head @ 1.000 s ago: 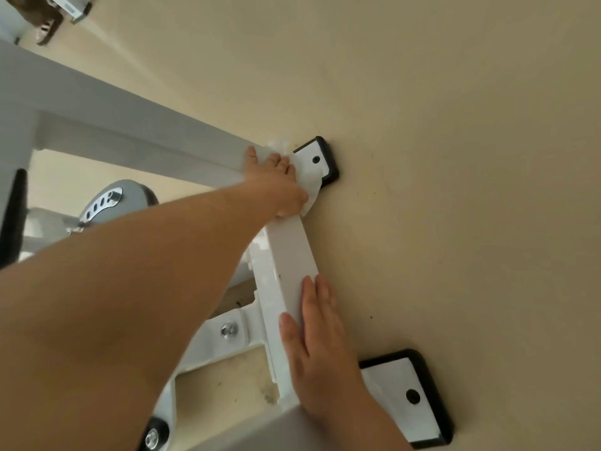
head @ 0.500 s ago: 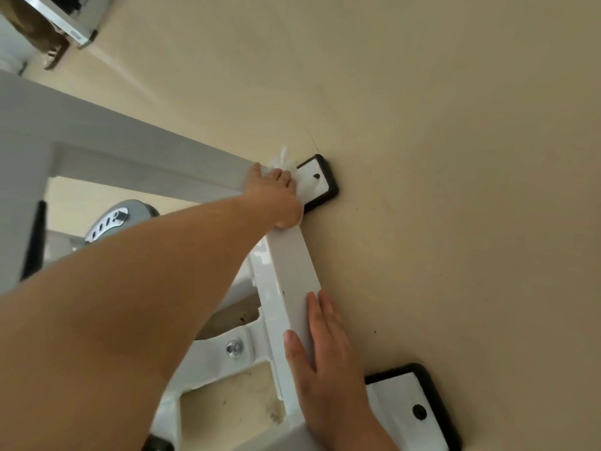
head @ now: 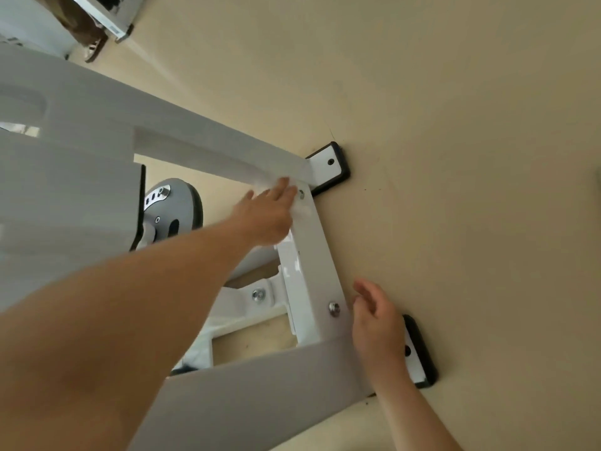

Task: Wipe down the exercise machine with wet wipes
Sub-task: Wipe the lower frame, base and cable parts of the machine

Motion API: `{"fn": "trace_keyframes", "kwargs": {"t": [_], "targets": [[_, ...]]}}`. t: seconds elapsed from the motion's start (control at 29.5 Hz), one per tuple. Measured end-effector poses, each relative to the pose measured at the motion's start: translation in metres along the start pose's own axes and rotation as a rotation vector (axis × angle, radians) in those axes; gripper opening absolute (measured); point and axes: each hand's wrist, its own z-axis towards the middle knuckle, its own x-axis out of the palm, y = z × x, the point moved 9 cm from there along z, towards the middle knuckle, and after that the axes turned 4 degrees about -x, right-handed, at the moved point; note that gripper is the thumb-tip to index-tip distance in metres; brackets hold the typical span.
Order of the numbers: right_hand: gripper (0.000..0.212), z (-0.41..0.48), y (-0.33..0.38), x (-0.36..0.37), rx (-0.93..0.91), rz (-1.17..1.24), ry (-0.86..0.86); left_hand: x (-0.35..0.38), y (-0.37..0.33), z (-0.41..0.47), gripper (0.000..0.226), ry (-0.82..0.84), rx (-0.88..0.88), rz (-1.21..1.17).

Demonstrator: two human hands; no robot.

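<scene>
Exercise machine crossbar [head: 313,275] under left hand [head: 268,214], apparently pressing wipe [head: 300,210].

Beige floor [head: 455,92] — white machine frame [head: 312,255] on it

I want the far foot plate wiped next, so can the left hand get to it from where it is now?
Probably yes. The left hand rests on the white crossbar just short of the far foot plate, and nothing sits between them; the plate's top is bare.

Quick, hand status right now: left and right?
Left hand: open, flat fingers pressing a blurred white wet wipe on the white metal base bar.
Right hand: open, holding nothing.
</scene>
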Motion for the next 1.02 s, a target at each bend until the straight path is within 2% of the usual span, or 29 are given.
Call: {"fn": "trace_keyframes", "kwargs": {"t": [0.03,0.14,0.24,0.37,0.51,0.64,0.71,0.81,0.88,0.91,0.98,1.02], "targets": [[0.036,-0.003,-0.005,-0.007,0.019,0.01,-0.032,0.005,-0.006,-0.013,0.064,0.001,0.026,-0.046],[0.034,-0.006,-0.009,-0.021,0.04,0.05,-0.088,0.005,-0.041,-0.043,0.058,0.014,0.16,0.052],[0.03,-0.007,0.003,-0.035,0.023,0.055,-0.137,0.017,-0.082,-0.079,0.058,0.127,0.278,0.135],[0.03,-0.011,0.001,-0.067,0.018,0.032,-0.24,0.049,-0.114,-0.126,0.065,0.159,0.309,0.204],[0.029,-0.022,-0.031,-0.085,0.097,-0.02,-0.197,0.065,-0.134,-0.156,0.058,0.139,0.276,0.214],[0.029,-0.026,-0.033,-0.099,0.078,-0.086,-0.213,0.079,-0.162,-0.176,0.066,0.116,0.28,0.287],[0.029,-0.024,-0.027,-0.104,0.056,-0.112,-0.221,0.089,-0.18,-0.18,0.066,0.115,0.222,0.205],[0.028,-0.02,-0.015,-0.104,0.035,-0.162,-0.217,0.097,-0.208,-0.176,0.074,0.118,0.025,-0.054],[0.027,-0.016,0.001,-0.094,-0.023,-0.202,-0.146,0.095,-0.227,-0.171,0.078,0.107,-0.108,-0.32],[0.027,-0.015,0.01,-0.084,-0.057,-0.245,-0.057,0.095,-0.238,-0.17,0.079,0.101,-0.136,-0.447],[0.03,-0.011,0.032,-0.055,-0.14,-0.44,0.232,0.095,-0.254,-0.168,0.08,0.06,-0.131,-0.568],[0.031,-0.011,0.041,-0.043,-0.181,-0.619,0.4,0.098,-0.259,-0.169,0.081,0.054,-0.107,-0.569]]}}
